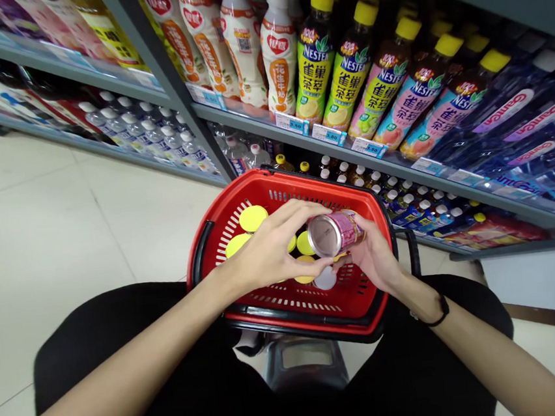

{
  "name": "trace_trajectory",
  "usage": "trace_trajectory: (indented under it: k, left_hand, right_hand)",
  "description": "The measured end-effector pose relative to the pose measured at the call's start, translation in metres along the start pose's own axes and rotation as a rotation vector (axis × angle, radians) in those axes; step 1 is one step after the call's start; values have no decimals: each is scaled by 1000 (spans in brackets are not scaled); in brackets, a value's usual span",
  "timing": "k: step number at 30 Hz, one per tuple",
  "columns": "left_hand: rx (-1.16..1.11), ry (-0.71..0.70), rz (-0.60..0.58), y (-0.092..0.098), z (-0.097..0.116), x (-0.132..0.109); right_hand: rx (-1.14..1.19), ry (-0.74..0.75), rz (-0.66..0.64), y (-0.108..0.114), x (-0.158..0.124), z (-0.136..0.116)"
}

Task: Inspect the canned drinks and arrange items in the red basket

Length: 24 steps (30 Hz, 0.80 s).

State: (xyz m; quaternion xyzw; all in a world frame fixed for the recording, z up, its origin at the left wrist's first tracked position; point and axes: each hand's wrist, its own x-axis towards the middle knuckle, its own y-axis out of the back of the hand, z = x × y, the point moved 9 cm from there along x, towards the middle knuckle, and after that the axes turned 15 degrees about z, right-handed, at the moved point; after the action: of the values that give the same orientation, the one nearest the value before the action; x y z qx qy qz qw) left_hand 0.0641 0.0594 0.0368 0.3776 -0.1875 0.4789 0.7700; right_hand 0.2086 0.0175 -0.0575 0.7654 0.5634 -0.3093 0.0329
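A pink drink can (335, 232) lies on its side over a red shopping basket (275, 181), its silver end toward me. My left hand (267, 251) curls its fingers over and under the can's near end. My right hand (376, 256) grips the can from the right side. Inside the basket stand several bottles with yellow caps (253, 217) and one with a white cap (325, 279). The basket rests on my lap, black trousers below it.
Store shelves (249, 120) run across the back, holding Nestea bottles (315, 67), milk drinks (242, 41) and blue water bottles (519, 119). Lower shelves carry small capped bottles. Pale tiled floor (37, 218) stretches to the left. A grey stool top (304, 359) shows between my knees.
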Motion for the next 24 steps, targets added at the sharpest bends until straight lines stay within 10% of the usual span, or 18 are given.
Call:
trace_trajectory:
  k: [7,17,24]
  left_hand:
    - [26,56,66,11,-13,1]
    - [-526,607,179,-4,-46,-11]
    - [-863,975,294,-35,-58,-36]
  right_hand:
    - [51,22,5,6,4,-7]
    - [18,105,10,11,2,-24]
    - [-68,427,103,24,4,-42]
